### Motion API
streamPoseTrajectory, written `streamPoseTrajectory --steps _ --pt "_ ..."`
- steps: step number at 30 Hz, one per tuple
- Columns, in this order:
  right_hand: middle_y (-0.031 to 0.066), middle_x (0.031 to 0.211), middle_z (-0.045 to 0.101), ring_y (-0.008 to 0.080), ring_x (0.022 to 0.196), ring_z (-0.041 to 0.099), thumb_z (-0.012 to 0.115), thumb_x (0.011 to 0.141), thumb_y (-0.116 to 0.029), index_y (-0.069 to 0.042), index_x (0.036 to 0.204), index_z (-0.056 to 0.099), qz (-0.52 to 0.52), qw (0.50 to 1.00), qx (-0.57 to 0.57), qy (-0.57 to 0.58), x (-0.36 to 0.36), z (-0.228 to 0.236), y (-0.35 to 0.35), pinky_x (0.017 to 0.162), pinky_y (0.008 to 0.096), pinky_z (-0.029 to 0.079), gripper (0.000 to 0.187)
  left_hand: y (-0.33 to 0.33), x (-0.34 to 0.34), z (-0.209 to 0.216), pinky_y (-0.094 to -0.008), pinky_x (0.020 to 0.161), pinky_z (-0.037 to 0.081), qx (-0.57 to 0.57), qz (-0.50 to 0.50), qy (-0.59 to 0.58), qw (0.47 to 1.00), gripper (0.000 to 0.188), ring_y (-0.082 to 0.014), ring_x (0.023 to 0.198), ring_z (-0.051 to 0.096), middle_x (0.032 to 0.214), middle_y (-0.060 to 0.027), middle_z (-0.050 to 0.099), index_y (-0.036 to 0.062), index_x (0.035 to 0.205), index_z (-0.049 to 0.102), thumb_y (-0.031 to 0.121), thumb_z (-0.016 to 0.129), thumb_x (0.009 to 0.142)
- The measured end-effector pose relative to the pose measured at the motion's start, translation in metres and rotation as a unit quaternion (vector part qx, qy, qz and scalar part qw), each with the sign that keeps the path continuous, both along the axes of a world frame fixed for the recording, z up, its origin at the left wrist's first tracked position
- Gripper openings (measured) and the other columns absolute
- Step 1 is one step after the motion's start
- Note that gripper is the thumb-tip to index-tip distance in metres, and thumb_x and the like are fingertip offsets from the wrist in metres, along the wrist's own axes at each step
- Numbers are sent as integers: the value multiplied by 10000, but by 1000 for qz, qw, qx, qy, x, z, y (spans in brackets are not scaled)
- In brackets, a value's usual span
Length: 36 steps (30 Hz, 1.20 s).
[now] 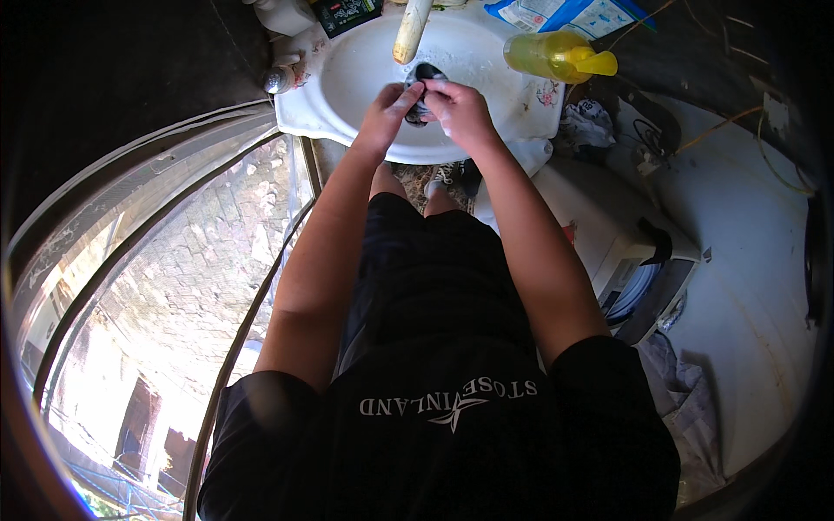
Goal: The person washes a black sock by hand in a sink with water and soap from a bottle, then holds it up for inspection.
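Dark cloth (pixel 417 113), pinched by left hand (pixel 387 111) and right hand (pixel 460 109), runs lengthwise toward the sink's (pixel 352 74) near rim, between them.

Harsh glare through left window (pixel 174 269); surroundings dim; edges bent.

Daylight pouring in at eight o'clock now, bursting through a big framed window (pixel 200 234) (low down it's almost whited out, that glare!). Swing up to ten: a dark wall (pixel 130 78) in deep shadow. At twelve, a white washbasin (pixel 347 69), brownish floor (pixel 329 156) peeking out below it; at three, a boxy white appliance (pixel 569 213), and beyond it a pale, streaked panel (pixel 738 286).
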State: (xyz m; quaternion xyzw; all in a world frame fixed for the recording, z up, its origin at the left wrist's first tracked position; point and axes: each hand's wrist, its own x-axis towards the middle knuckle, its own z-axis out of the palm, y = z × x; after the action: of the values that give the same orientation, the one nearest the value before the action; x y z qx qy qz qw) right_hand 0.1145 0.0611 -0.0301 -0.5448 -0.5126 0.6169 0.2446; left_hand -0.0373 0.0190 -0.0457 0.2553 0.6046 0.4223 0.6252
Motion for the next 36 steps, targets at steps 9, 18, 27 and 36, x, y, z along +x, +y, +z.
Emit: streamPoseTrajectory --steps 9,18,27,36 --pt "202 895 690 383 830 665 699 796 -155 -30 1012 664 175 938 126 -272 8 31 19 741 422 530 252 -12 9 -12 -278 768 465 18 -33 -99 994 248 -96 861 553 947 -39 624 -6 1119 597 178 621 954" --pt "169 1121 616 364 948 627 720 748 -129 -19 894 646 87 931 286 -208 37 8 27 814 385 513 197 -6 -21 -8 -250 707 454 -9 -77 -50 996 237 -93 793 580 919 -16 678 2 1059 666 123 737 868" --pt "53 843 634 175 776 638 673 883 -98 29 960 613 -257 939 -151 173 46 6 20 736 315 563 160 -11 -78 -44 -306 776 525 31 -95 252 963 209 -182 864 693 960 -94 735 52 1057 692 28 650 854" --pt "132 1008 631 209 894 655 677 882 -113 47 1072 576 -80 969 -174 155 25 13 14 860 328 551 268 13 -2 15 -312 850 526 45 -51 -3 998 262 -143 978 641 1034 -54 688 5 1100 660 201 682 929"
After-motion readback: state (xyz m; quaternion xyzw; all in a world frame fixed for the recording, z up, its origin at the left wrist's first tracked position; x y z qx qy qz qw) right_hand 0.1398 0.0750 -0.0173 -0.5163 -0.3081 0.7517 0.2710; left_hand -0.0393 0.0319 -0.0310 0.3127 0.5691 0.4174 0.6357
